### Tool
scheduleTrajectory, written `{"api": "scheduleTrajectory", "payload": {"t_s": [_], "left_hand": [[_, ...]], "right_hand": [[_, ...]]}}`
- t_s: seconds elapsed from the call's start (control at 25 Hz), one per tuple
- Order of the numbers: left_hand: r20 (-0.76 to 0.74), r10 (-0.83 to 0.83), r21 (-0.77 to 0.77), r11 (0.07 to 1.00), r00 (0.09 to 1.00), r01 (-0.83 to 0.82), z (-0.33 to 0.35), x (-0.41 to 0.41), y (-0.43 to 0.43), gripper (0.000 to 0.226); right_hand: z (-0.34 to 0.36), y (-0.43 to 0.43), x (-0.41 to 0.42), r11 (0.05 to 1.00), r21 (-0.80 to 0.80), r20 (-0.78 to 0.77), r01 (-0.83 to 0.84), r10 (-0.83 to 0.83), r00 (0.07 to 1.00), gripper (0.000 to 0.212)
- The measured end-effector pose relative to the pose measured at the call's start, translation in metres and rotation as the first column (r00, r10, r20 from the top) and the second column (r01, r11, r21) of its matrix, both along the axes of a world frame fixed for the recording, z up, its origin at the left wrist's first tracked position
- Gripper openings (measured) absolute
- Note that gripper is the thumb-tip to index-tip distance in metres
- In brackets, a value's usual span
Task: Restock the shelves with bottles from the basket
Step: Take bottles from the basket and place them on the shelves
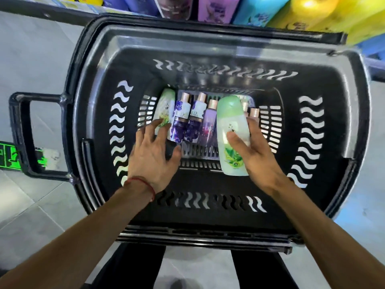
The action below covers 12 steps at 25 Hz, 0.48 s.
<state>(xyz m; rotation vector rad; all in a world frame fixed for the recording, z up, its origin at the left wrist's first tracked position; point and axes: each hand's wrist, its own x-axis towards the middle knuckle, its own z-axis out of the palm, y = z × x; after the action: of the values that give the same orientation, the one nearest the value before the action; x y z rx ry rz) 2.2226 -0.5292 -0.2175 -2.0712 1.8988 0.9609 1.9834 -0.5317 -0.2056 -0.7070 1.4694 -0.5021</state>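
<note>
Here, at the centre of the frame, the right hand [256, 149] has its fingers clamped around a green bottle [233, 130] held above the purple bottles [180, 119] lying in the black basket [87, 101], while the left hand [152, 155], fingers spread apart, touches a pale bottle [165, 105] at the row's left end.

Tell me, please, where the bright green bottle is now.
In the head view, the bright green bottle is gripped by the right hand, right of centre within the basket, beside the purple bottles.
</note>
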Motion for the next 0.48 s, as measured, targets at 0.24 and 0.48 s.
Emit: {"api": "scheduleTrajectory", "payload": {"t_s": [0.24,0.48], "left_hand": [[-0.119,0.24,0.161,0.962,0.963,-0.22,-0.108,-0.005,-0.019,0.076],[-0.068,0.551,0.245,0.817,0.832,-0.521,-0.163,-0.003,-0.027,0.089]], "right_hand": [[-0.069,-0.011,0.014,0.998,-0.053,-0.099,0.035,-0.04,0.994,0.052],[-0.114,-0.017,0.019,1.0,-0.014,-0.107,0.022,-0.023,0.994,0.05]]}}
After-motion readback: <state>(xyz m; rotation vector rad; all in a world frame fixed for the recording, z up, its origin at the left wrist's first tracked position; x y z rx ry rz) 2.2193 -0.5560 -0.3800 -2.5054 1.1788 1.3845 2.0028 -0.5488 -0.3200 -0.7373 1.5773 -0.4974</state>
